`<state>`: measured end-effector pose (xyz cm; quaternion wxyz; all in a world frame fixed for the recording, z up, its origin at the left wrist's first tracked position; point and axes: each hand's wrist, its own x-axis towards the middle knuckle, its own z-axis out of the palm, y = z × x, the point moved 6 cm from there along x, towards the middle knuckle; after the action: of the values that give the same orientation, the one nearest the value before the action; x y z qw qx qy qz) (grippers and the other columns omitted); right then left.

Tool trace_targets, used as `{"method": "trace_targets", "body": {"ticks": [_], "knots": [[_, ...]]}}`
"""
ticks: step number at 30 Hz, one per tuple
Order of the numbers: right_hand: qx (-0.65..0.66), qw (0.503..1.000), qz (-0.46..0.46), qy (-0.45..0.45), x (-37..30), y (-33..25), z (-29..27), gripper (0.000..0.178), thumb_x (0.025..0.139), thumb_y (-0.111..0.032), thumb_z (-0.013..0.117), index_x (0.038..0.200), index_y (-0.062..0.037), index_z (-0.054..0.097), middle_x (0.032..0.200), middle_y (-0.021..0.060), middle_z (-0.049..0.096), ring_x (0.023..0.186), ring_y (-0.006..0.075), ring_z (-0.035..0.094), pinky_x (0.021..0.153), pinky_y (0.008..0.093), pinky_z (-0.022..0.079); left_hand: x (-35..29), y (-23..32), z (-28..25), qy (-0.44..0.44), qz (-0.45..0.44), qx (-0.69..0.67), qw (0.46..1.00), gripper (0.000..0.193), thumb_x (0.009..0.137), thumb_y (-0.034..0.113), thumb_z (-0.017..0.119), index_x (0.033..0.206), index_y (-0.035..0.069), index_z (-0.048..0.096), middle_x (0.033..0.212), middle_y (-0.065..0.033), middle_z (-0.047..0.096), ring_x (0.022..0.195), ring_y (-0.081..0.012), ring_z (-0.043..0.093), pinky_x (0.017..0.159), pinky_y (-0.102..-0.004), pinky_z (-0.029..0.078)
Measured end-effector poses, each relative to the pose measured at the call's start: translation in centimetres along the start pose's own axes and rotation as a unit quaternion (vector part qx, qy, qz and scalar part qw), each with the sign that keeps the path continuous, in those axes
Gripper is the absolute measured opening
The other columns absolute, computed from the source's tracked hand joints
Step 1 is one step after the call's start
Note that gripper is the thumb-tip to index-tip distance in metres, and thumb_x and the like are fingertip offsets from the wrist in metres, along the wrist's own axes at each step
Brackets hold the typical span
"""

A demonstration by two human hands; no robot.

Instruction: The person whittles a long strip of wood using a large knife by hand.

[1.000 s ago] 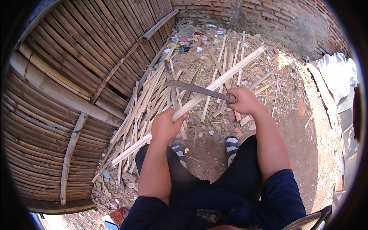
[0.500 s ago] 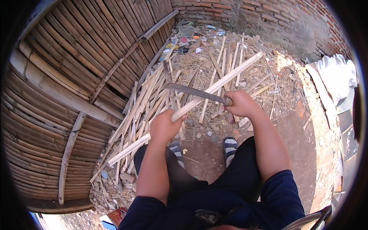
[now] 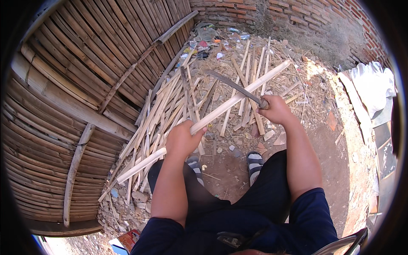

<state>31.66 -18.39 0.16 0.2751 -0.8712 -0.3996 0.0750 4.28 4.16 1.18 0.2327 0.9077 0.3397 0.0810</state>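
Observation:
My left hand (image 3: 182, 138) is wrapped round a long pale wooden strip (image 3: 225, 106), gripping it below its middle. The strip slants from beside my left thigh up to the far right. In my right hand (image 3: 275, 109) is the handle of a machete (image 3: 238, 88), its dark, slightly curved blade pointing to the far left. The blade crosses the strip on its upper half. Whether its edge touches the wood or lies just over it I cannot tell.
Many pale split strips (image 3: 163, 114) lie heaped along the bamboo wall (image 3: 76, 63) at left. More sticks rest on the rubble ahead. A brick wall (image 3: 297, 21) stands at the back, and a white sack (image 3: 372, 87) at right. My sandalled feet (image 3: 255, 163) are below the strip.
My right hand has moved up and to the right along the strip. The machete's tip has swung farther away and right; my left hand keeps its grip in nearly the same place.

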Motion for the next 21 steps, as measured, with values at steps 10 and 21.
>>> {"method": "trace_targets", "body": {"ticks": [10, 21], "knots": [[-0.049, 0.991, -0.076, -0.100, -0.6, -5.5, 2.6, 0.034, 0.084, -0.029, 0.087, 0.101, -0.0036, 0.072, 0.087, 0.0227, 0.072, 0.088, 0.0444, 0.071, 0.079, 0.0518, 0.055, 0.1, -0.9, 0.5, -0.008, 0.006, -0.008, 1.000, 0.048, 0.091, 0.053, 0.080, 0.099, 0.006, 0.076, 0.086, -0.0200, 0.076, 0.086, -0.0413, 0.074, 0.076, -0.0515, 0.057], [0.030, 0.999, 0.028, 0.020, -0.3, -0.4, -0.8, 0.037, 0.085, -0.029, 0.084, 0.107, -0.0017, 0.073, 0.098, 0.0264, 0.074, 0.101, 0.0466, 0.071, 0.088, 0.0523, 0.055, 0.0, -0.5, 0.3, 0.002, 0.001, -0.017, 1.000, 0.046, 0.093, 0.052, 0.079, 0.099, 0.007, 0.076, 0.086, -0.0200, 0.076, 0.087, -0.0412, 0.075, 0.076, -0.0516, 0.057]]}}
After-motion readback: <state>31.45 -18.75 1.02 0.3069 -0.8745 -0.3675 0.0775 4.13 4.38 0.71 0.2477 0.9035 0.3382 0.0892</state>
